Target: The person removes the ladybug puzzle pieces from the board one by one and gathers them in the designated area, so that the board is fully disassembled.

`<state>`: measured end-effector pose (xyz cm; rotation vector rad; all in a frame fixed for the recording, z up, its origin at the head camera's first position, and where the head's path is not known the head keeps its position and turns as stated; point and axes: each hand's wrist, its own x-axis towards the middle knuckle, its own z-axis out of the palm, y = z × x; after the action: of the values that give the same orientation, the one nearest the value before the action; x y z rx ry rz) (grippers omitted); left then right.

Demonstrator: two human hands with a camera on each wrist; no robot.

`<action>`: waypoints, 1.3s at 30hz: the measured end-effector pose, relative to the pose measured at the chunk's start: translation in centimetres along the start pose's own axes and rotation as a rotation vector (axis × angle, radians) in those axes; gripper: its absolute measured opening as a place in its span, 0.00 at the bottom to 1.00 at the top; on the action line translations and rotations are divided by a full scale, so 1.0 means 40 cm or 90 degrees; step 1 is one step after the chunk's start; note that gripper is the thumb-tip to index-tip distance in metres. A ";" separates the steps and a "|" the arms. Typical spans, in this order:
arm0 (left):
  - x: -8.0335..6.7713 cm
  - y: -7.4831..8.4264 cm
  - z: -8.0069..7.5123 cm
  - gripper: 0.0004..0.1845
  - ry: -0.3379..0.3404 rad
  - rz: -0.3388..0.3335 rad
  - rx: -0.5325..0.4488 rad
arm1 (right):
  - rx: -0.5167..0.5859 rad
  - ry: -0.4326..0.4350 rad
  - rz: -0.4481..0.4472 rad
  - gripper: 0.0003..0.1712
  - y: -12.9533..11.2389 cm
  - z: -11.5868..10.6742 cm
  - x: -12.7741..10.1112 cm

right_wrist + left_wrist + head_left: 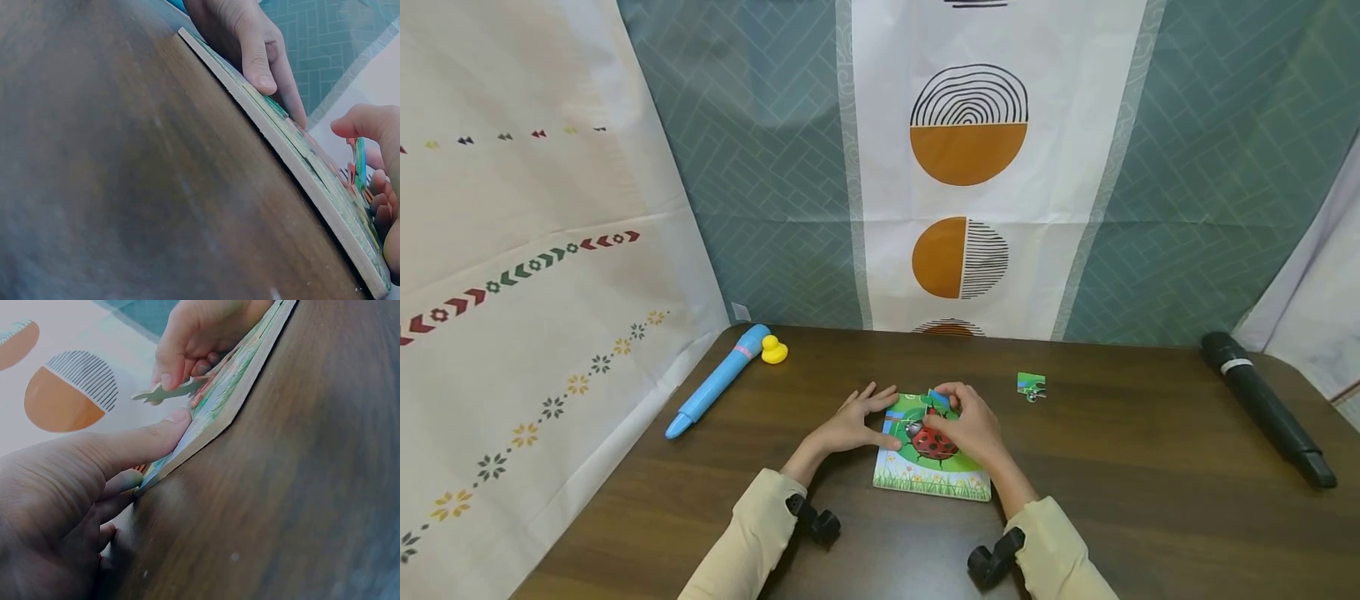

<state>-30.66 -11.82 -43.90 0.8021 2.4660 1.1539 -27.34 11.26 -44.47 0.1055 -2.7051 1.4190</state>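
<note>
A wooden jigsaw puzzle (931, 475) with a red ladybug picture lies flat on the table. My left hand (853, 423) rests at its left side, fingers spread and fairly straight; the thumb touches the edge in the left wrist view. My right hand (972, 427) pinches a puzzle piece (938, 400) above the upper part of the picture. That puzzle piece (175, 392) stands tilted up from the board, its thin side showing in the left wrist view. Another loose puzzle piece (1032, 385), green with a patterned corner, lies to the right of the board.
On the brown table (1135, 467), a blue marker-shaped stick (718, 382) and a yellow rubber duck (773, 350) lie at the far left. A black microphone-like object (1268, 408) lies at the right. Patterned curtains (775, 167) hang behind the table.
</note>
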 end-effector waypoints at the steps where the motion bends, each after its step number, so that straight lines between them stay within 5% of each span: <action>1: 0.000 0.001 -0.001 0.46 -0.001 -0.001 0.000 | 0.004 -0.002 0.000 0.25 0.001 0.000 0.001; 15: 0.001 -0.001 0.003 0.46 0.001 0.003 0.002 | 0.032 -0.026 -0.001 0.25 0.010 -0.006 0.003; 39: 0.000 0.004 -0.002 0.44 -0.004 0.001 0.017 | 0.030 0.011 0.019 0.22 0.010 -0.003 0.003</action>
<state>-30.62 -11.76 -43.73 0.8145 2.4803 1.1195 -27.50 11.58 -44.71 0.0561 -2.6715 1.4857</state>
